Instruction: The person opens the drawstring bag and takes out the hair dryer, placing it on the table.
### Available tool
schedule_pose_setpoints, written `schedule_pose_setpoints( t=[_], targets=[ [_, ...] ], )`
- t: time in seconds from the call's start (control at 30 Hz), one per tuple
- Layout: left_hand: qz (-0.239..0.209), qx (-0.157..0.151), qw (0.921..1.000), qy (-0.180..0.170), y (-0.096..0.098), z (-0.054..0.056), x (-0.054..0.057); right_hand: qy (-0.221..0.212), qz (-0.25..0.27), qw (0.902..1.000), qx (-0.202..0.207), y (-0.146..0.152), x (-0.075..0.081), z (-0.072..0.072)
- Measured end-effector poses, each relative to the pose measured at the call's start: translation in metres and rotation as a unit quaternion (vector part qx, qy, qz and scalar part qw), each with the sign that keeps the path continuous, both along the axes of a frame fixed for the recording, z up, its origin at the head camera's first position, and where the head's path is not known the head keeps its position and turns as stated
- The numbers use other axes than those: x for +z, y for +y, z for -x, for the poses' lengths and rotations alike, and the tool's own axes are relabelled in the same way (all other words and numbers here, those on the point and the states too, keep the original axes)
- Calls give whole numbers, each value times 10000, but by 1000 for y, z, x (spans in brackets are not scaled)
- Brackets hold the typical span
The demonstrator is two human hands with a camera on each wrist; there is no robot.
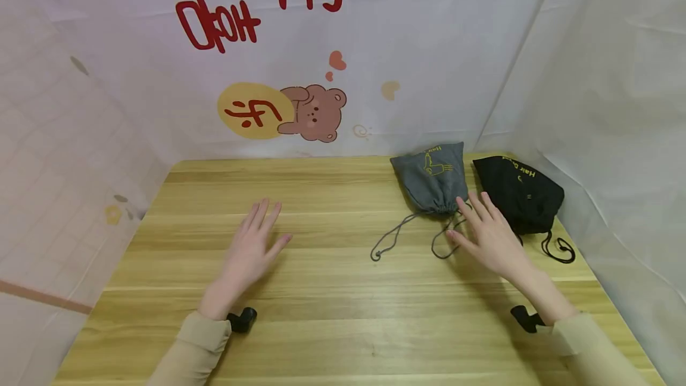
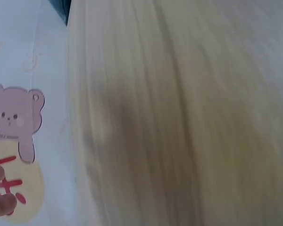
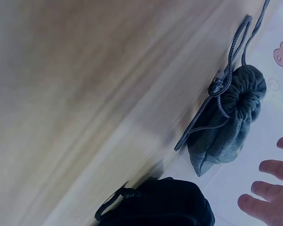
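Observation:
A grey drawstring pouch [image 1: 434, 179] with a yellow hair-dryer print lies at the back right of the table, its neck gathered and its cords trailing toward the front. Beside it, farther right, is a black drawstring pouch [image 1: 517, 195] with yellow lettering. My right hand [image 1: 490, 237] is held over the table with fingers spread, overlapping the grey pouch's cords in the head view; it holds nothing. In the right wrist view both the grey pouch [image 3: 231, 117] and the black pouch [image 3: 160, 205] show beside my fingertips. My left hand [image 1: 252, 249] hovers palm down over the left half, fingers straight, holding nothing.
The wooden table [image 1: 321, 302] meets a white printed cloth [image 1: 429, 34] at its back edge, with more cloth hanging along both sides. A bear drawing [image 1: 316, 115] decorates the back cloth. Black straps with small devices [image 1: 243, 320] sit at both wrists.

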State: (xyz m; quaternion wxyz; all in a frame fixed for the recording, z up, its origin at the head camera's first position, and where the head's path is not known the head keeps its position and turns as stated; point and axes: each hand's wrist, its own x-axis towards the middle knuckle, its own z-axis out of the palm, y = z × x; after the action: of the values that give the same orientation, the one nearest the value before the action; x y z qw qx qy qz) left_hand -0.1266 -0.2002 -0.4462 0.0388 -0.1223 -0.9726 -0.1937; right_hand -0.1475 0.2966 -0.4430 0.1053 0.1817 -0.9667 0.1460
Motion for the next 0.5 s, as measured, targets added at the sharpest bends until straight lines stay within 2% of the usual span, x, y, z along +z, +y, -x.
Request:
schedule_pose_setpoints(
  t=[0.23, 0.5],
  targets=[
    [-119, -239, 9996, 133, 20, 11, -6, -35, -1, 9999, 131, 1, -1, 16],
    [-264, -539, 9981, 146, 50, 18, -10, -254, -173, 9991, 297, 2, 3, 34]
  ],
)
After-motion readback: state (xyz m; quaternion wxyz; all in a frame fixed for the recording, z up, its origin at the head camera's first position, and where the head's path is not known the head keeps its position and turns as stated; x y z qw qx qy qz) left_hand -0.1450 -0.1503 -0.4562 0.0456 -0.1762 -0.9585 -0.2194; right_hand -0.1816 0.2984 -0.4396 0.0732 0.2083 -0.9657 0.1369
